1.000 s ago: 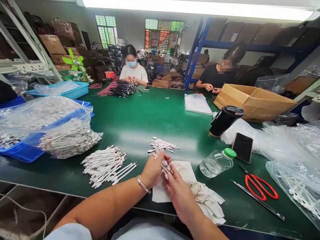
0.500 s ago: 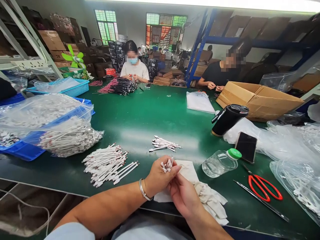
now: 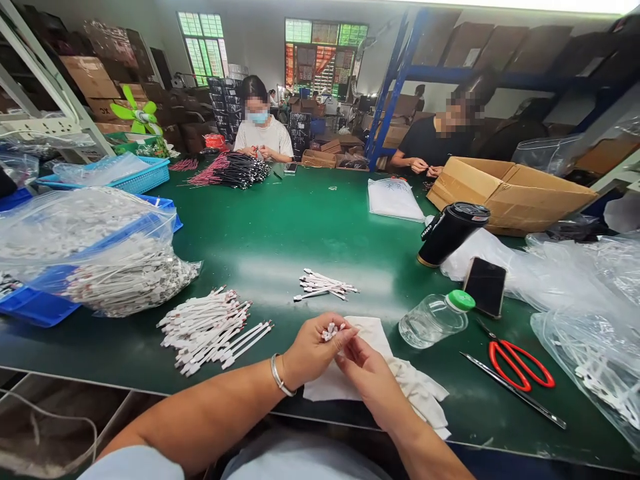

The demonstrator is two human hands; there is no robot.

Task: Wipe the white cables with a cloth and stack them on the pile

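Note:
My left hand (image 3: 313, 350) is closed around a bundle of short white cables (image 3: 332, 331), whose connector ends poke up above the fingers. Against it, my right hand (image 3: 364, 368) has its fingers bent in at the left thumb; whatever they grip is hidden. Just beyond my hands lies a small pile of white cables (image 3: 327, 285). A larger heap of the same cables (image 3: 205, 327) is spread to the left, with a few lying apart at its right side. Beneath my hands is a white cloth (image 3: 370, 327), crumpled on the right.
Right of the cloth stand a green-lidded jar (image 3: 433, 321), red-handled scissors (image 3: 520, 363), tweezers (image 3: 513, 390), a phone (image 3: 485, 287) and a black tumbler (image 3: 453, 233). A plastic bag of cables (image 3: 130, 277) sits at left. Two people work across the green table (image 3: 280, 227).
My right hand has turned and its fingers have drawn in closer to the left hand. The connector ends in my left hand sit more bunched together. The whole view has shifted slightly.

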